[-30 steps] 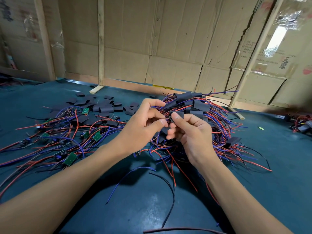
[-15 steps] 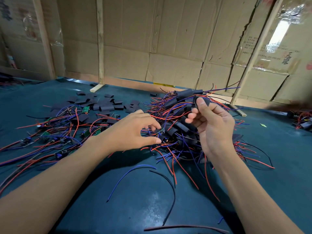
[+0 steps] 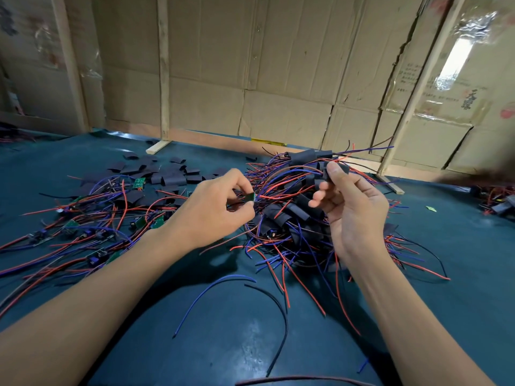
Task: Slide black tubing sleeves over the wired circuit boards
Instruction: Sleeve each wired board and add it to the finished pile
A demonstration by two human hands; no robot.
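Your left hand (image 3: pixel 211 207) pinches a small green circuit board (image 3: pixel 249 196) between thumb and fingertips, its red and blue wires trailing off to the right into the tangle. Your right hand (image 3: pixel 351 207) is raised over the heap, thumb and forefinger pinching a short black sleeve (image 3: pixel 338 169) near the top of the pile; the other fingers hang loosely curled. Board and sleeve are apart, so this unit is not sleeved yet, and I judge you are about to bring the two together. Done so far: the heap under your right hand (image 3: pixel 292 215) holds many boards already covered in black tubing, mixed with red, blue and black leads, so a good share looks finished. Left to do: the spread on the left (image 3: pixel 92 227) still shows bare green boards with wires lying on the dark green table (image 3: pixel 195 344), several at least; an exact count can't be had from this view. Behind them sits a loose stock of empty black sleeves (image 3: pixel 164 176), plenty remaining. A few stray wire offcuts, a blue one (image 3: pixel 211 288) and a black one (image 3: pixel 278 307), lie in front between your forearms. Another small bundle (image 3: pixel 498 201) sits at the far right edge, too blurred to tell its state. Roughly mid-task by my reckoning.
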